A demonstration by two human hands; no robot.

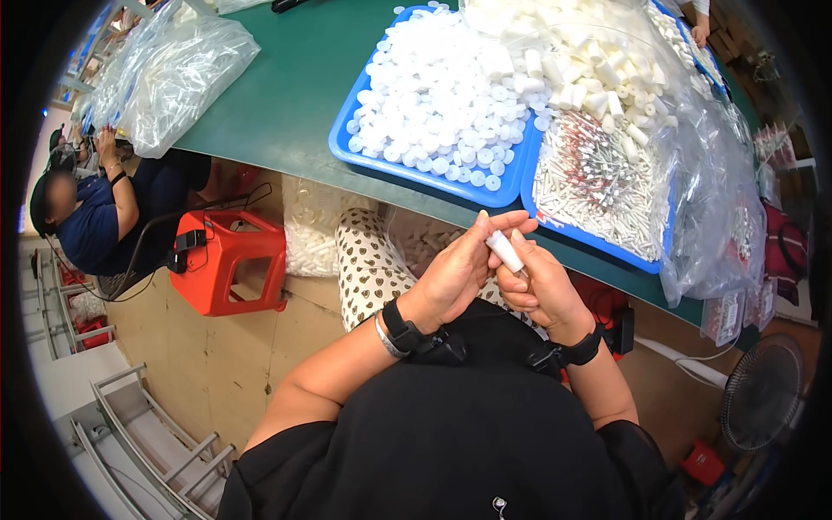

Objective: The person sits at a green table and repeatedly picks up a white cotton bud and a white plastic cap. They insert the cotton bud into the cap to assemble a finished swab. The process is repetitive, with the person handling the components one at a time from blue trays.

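Jutting frm R grip: wht pc

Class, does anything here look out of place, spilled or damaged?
Slightly: a crumpled clear plastic bag overlaps the right side of the blue tray of white pins, untidily hiding part of its rim. The held white piece shows no clear damage.

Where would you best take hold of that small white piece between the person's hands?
Probably the middle of the white piece, pinched across its width from above: it is longer than wide and shows bare there, with the left hand at its far end and the right hand at its near end.
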